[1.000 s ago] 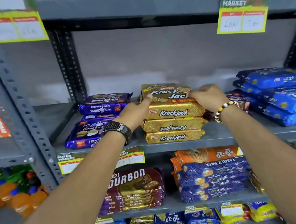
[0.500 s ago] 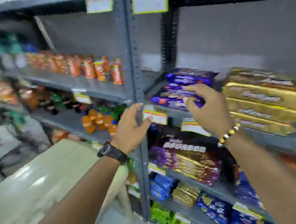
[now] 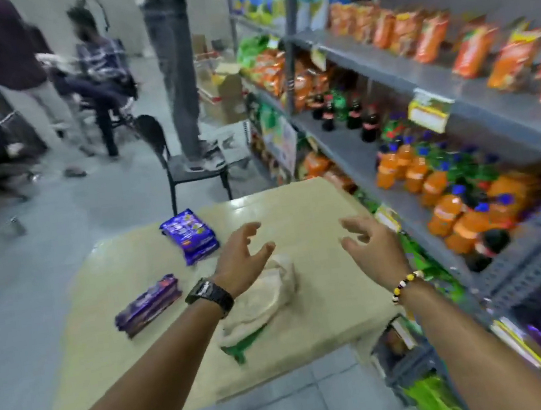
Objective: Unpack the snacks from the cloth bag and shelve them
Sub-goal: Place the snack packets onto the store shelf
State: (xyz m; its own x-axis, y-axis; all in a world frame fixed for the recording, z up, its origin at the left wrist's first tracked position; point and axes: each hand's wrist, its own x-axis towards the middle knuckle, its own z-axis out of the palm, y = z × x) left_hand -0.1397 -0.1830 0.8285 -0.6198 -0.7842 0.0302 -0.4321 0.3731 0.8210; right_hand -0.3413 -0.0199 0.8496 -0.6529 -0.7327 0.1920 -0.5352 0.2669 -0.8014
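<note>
Both arms reach over the table (image 3: 314,206), left hand (image 3: 240,260) and right hand (image 3: 372,244) spread wide, empty, cloth bag (image 3: 267,294) slumped beneath, two purple snack packs (image 3: 190,234) lying beside.

Pale beige square counter (image 3: 305,220) beside a grey metal shelf unit (image 3: 474,92). Directly on the counter: a stack of glossy purple snack packets (image 3: 190,234) near the far left edge, a long dark-purple biscuit packet (image 3: 150,305) at the left, and a crumpled cream cloth bag (image 3: 267,298) mid-counter.
</note>
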